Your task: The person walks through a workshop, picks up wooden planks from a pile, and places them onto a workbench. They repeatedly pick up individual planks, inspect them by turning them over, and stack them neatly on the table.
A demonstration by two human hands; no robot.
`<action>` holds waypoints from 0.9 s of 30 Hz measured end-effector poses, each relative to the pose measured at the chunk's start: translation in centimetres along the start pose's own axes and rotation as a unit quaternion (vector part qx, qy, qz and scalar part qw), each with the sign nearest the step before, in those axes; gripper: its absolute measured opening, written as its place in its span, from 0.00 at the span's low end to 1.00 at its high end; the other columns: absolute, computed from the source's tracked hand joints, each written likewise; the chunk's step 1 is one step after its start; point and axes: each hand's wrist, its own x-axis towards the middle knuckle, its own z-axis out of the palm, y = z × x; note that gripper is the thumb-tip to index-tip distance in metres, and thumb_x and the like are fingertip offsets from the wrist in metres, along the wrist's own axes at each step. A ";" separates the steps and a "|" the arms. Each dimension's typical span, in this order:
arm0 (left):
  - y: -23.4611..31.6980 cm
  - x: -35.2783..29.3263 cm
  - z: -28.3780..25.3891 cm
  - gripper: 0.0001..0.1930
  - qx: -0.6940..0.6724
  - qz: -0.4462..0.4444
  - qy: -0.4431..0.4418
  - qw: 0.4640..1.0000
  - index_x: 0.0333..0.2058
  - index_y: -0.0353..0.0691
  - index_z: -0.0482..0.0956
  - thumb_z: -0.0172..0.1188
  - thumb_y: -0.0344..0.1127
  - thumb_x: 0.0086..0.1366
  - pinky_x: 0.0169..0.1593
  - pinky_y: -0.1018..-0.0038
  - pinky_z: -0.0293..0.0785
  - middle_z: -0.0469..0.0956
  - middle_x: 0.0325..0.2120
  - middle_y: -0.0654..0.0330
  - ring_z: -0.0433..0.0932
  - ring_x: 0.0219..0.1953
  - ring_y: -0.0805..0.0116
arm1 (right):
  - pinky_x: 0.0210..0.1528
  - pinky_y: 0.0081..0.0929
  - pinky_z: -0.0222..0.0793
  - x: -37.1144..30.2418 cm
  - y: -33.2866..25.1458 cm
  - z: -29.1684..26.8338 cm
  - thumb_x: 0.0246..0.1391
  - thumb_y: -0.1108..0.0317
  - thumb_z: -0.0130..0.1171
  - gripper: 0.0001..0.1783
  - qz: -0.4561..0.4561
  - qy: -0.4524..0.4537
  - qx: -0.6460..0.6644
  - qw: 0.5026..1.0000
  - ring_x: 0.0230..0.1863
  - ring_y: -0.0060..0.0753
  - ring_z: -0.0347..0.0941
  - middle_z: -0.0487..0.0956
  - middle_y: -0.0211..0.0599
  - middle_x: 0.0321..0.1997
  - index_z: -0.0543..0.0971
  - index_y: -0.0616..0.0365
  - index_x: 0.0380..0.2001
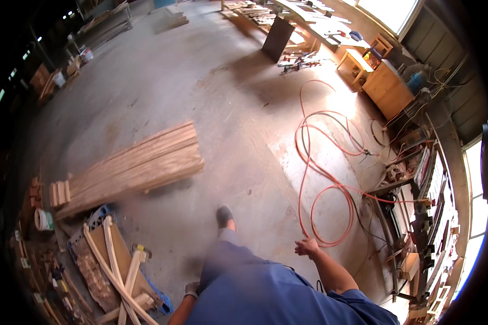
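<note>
My right hand [307,247] hangs out to the right over the floor, its fingers loosely apart and nothing in them. Beyond it, an orange hose [330,187] lies in loose loops on the concrete; in the picture the hand overlaps the nearest loop, without visible contact. My left hand [192,288], in what looks like a grey glove, is low beside my body, with its fingers mostly hidden. Left of it stands a blue crate [163,300] with cardboard and several pale wooden strips [116,279] laid across it.
A stack of long boards [135,162] lies on the floor ahead left, near a white bucket [43,219]. Cluttered racks [417,238] line the right wall. Farther off are a wooden cabinet [388,89], a small stool [356,64], a leaning dark panel [278,39] and clamps [300,63].
</note>
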 end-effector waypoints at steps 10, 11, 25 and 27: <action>16.8 23.7 -26.8 0.08 -0.473 -0.082 0.112 0.870 0.39 0.41 0.82 0.56 0.32 0.64 0.33 0.74 0.77 0.83 0.32 0.59 0.81 0.29 0.68 | 0.30 0.34 0.80 1.2 -11.9 -0.8 0.55 0.65 0.63 0.18 0.059 0.028 -0.009 0.998 0.31 0.45 0.82 0.82 0.52 0.33 0.76 0.72 0.42; 19.0 25.3 -30.1 0.07 -0.485 -0.036 0.128 0.864 0.38 0.40 0.82 0.58 0.32 0.63 0.31 0.76 0.76 0.82 0.31 0.60 0.80 0.28 0.71 | 0.29 0.35 0.80 1.3 -13.9 -0.6 0.55 0.66 0.63 0.18 0.062 0.021 -0.007 0.998 0.30 0.45 0.82 0.81 0.53 0.32 0.75 0.73 0.40; 23.3 30.7 -34.7 0.14 0.230 -0.017 0.002 0.973 0.43 0.49 0.80 0.56 0.46 0.63 0.45 0.55 0.76 0.81 0.44 0.54 0.81 0.45 0.58 | 0.25 0.30 0.78 28.1 -41.7 -4.7 0.56 0.60 0.64 0.17 0.014 -0.087 -0.294 0.952 0.26 0.40 0.82 0.84 0.50 0.32 0.80 0.66 0.38; 25.0 30.0 -32.8 0.14 0.136 -0.024 0.001 0.990 0.42 0.48 0.81 0.56 0.46 0.63 0.44 0.56 0.76 0.81 0.42 0.54 0.81 0.44 0.58 | 0.23 0.29 0.77 30.5 -50.0 -4.9 0.56 0.60 0.64 0.16 -0.047 -0.047 -0.247 0.967 0.24 0.38 0.81 0.84 0.48 0.29 0.80 0.65 0.36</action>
